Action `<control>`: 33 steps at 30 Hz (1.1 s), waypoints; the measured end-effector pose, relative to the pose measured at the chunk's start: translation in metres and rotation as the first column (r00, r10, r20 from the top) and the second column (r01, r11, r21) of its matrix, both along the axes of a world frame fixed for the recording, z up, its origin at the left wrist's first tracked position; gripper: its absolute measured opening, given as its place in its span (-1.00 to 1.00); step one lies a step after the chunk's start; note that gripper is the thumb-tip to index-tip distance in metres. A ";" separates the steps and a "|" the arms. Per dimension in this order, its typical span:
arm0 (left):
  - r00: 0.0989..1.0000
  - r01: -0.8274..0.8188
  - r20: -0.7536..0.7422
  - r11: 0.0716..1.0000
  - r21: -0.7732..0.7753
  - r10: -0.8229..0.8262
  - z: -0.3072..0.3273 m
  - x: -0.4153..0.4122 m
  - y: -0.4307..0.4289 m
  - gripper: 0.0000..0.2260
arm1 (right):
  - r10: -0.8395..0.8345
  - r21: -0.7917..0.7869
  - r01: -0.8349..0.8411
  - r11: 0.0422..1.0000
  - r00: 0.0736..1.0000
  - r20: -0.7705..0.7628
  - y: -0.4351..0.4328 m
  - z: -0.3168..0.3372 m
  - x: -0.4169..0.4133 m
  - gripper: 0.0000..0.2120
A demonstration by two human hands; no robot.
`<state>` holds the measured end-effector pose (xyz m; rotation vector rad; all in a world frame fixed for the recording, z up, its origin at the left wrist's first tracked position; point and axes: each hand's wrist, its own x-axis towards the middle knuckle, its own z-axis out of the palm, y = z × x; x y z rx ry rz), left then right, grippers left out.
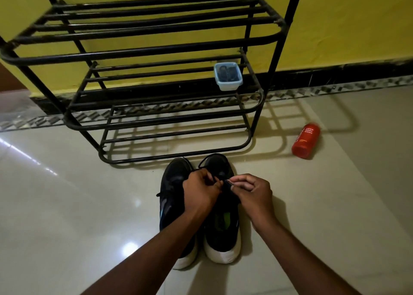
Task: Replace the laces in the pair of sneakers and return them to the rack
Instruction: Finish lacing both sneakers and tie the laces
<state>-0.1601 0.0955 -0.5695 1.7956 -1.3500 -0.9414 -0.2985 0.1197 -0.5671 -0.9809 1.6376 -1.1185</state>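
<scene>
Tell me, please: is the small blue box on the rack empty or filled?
Not empty: dark things lie inside the blue box, seen through its open top. What they are, I cannot tell.

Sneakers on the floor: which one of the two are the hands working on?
The right sneaker, nearer the red bottle: the left hand and the right hand pinch its black lace. The left sneaker stands beside it.

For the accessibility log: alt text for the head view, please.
The left hand and right hand pinch a thin black lace over the right-side one of two black white-soled sneakers on a pale tiled floor. Behind stands a black metal rack with a small blue plastic tub on a shelf; a red plastic bottle lies on the floor beside it.
</scene>
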 end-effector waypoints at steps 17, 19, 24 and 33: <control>0.991 -0.119 -0.044 0.990 0.077 0.123 0.003 -0.008 0.000 -0.74 | 0.010 0.003 -0.010 1.000 1.000 -0.023 -0.001 0.003 -0.001 -0.81; 0.996 -0.090 -0.010 0.995 0.047 0.090 0.004 -0.007 0.001 -0.73 | 0.002 0.004 -0.002 1.000 1.000 -0.008 -0.001 0.003 -0.001 -0.82; 0.992 0.030 0.123 0.999 0.013 -0.031 0.003 -0.004 0.005 -0.70 | -0.006 -0.003 0.006 1.000 1.000 0.009 -0.001 0.003 0.000 -0.82; 0.998 -0.035 -0.049 0.999 0.015 0.035 0.002 -0.006 0.001 -0.75 | 0.017 -0.036 -0.019 0.999 0.999 -0.041 -0.001 -0.002 -0.001 -0.80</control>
